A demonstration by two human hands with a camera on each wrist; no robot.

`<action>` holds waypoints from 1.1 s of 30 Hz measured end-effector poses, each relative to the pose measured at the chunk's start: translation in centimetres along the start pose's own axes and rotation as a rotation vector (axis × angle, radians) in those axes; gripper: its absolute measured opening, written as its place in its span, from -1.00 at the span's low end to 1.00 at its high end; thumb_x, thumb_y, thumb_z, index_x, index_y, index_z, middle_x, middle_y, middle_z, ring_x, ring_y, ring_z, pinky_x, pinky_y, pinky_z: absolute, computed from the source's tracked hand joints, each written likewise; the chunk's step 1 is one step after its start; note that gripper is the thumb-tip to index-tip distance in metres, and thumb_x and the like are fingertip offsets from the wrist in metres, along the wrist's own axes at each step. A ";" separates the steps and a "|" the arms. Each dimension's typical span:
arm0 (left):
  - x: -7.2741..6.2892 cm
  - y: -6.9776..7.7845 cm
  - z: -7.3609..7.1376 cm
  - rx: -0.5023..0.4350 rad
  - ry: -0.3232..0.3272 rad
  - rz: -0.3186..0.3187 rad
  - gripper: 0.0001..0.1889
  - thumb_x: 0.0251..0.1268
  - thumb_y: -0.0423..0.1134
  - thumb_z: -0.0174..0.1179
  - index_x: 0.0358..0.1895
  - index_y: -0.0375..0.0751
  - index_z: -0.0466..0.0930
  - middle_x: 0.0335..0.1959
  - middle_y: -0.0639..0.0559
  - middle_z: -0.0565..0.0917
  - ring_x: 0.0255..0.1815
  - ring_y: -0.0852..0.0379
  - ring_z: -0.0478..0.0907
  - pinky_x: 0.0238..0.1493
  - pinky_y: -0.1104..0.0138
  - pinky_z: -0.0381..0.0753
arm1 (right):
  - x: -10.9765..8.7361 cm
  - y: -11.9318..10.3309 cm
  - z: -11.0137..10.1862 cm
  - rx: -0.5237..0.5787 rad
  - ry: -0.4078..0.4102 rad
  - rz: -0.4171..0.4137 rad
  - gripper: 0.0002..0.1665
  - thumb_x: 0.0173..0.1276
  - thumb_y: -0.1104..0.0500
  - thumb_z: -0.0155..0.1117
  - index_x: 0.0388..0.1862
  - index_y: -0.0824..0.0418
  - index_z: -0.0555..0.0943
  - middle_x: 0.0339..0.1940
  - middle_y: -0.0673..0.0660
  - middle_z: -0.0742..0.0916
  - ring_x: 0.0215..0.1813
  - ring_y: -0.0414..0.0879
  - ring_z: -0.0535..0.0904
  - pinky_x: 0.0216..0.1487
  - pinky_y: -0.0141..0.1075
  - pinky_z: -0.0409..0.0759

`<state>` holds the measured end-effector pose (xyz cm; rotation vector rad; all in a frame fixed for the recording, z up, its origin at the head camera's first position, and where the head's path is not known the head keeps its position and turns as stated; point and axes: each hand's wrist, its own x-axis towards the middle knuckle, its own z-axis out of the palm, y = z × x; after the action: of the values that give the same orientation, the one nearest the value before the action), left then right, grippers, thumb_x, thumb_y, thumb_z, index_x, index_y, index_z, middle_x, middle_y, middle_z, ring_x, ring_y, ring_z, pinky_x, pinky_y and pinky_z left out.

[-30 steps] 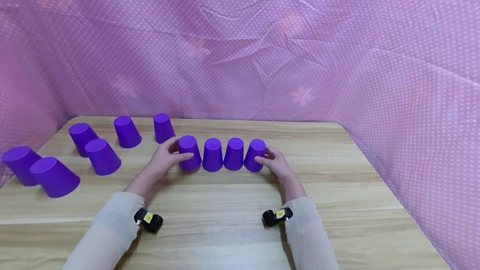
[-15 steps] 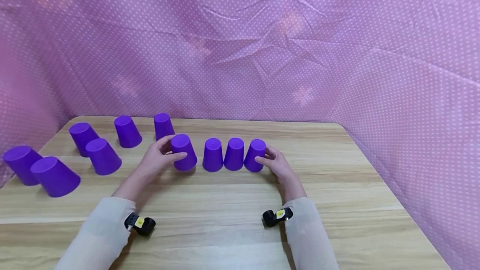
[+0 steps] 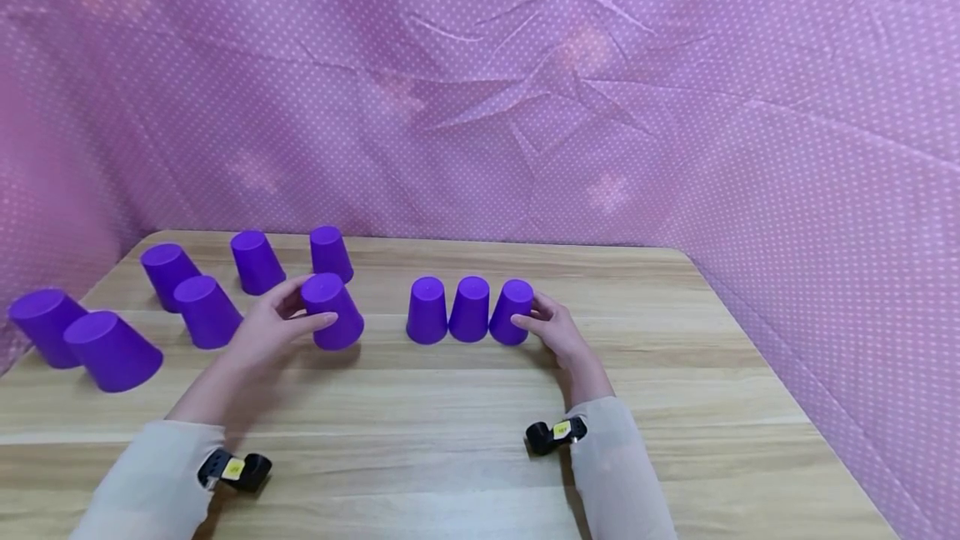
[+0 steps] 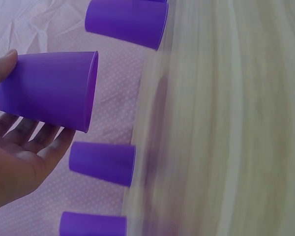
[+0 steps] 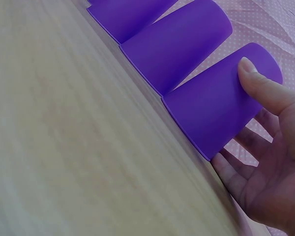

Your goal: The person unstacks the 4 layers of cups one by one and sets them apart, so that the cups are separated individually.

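Note:
My left hand holds an upside-down purple plastic cup between thumb and fingers. In the left wrist view this held cup hangs with its rim clear of the wooden tabletop. Three more upside-down cups stand in a row at the middle of the table. My right hand grips the right-hand cup of that row, thumb in front and fingers behind. Its rim rests on the wood in the right wrist view, touching the middle cup. The row's left cup stands beside the middle one.
Several other upside-down purple cups stand spread over the left part of the table, one cup just behind the left hand's cup and another cup at the near left. A pink dotted cloth hangs around the table's back and sides.
My left hand has taken its cup off the left end of the row and moved it left, towards me a little and up. My right hand and its cup have stayed put.

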<state>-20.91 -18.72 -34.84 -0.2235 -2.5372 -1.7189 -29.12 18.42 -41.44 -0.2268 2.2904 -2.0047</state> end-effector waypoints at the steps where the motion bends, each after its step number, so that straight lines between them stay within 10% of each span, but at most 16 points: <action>1: -0.2 0.0 -0.3 0.021 0.005 -0.002 -0.32 0.04 -0.14 0.21 0.21 -0.32 0.15 0.07 -0.27 0.35 0.08 -0.06 0.29 0.07 0.21 0.30 | 0.0 0.0 0.0 -0.002 0.001 -0.003 -0.36 0.05 0.29 0.28 0.16 0.24 0.35 0.04 0.24 0.51 0.08 0.08 0.36 0.15 -0.15 0.22; 8: -1.8 -0.3 -1.9 0.126 0.062 0.056 -0.39 0.02 -0.16 0.23 0.16 -0.26 0.25 -0.09 0.01 0.49 -0.15 0.38 0.39 -0.19 0.59 0.39 | -0.1 0.0 0.1 -0.003 0.009 -0.020 -0.37 0.04 0.28 0.28 0.15 0.23 0.36 0.02 0.24 0.52 0.07 0.07 0.37 0.14 -0.16 0.24; 21: -5.2 -0.9 -5.9 0.121 0.113 0.046 -0.46 0.03 -0.30 0.22 0.14 -0.09 0.29 -0.25 0.39 0.46 -0.24 0.45 0.40 -0.31 0.62 0.41 | -0.7 -0.8 0.2 0.023 -0.024 0.000 -0.36 0.07 0.32 0.25 0.17 0.30 0.32 0.06 0.30 0.47 0.10 0.11 0.34 0.17 -0.14 0.20; 29: -5.3 -9.7 -10.0 0.082 0.175 0.014 -0.34 -0.01 -0.32 0.25 0.23 0.00 0.21 -0.10 0.20 0.53 -0.14 0.32 0.46 -0.25 0.55 0.47 | -0.9 -1.1 0.2 0.005 -0.022 -0.017 -0.38 0.07 0.31 0.26 0.15 0.32 0.33 0.04 0.30 0.49 0.07 0.11 0.37 0.15 -0.12 0.23; 33: -6.1 -11.7 -11.3 0.054 0.192 0.026 -0.35 -0.01 -0.37 0.24 0.23 -0.03 0.23 -0.07 0.14 0.52 -0.15 0.28 0.47 -0.24 0.54 0.47 | -0.3 -0.2 0.1 0.012 -0.014 -0.005 -0.38 0.04 0.28 0.29 0.14 0.26 0.36 0.03 0.26 0.50 0.06 0.05 0.38 0.14 -0.17 0.25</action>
<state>-17.04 -33.98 -42.23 -0.0833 -2.4276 -1.5776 -28.77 18.38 -41.22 -0.2449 2.2710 -2.0121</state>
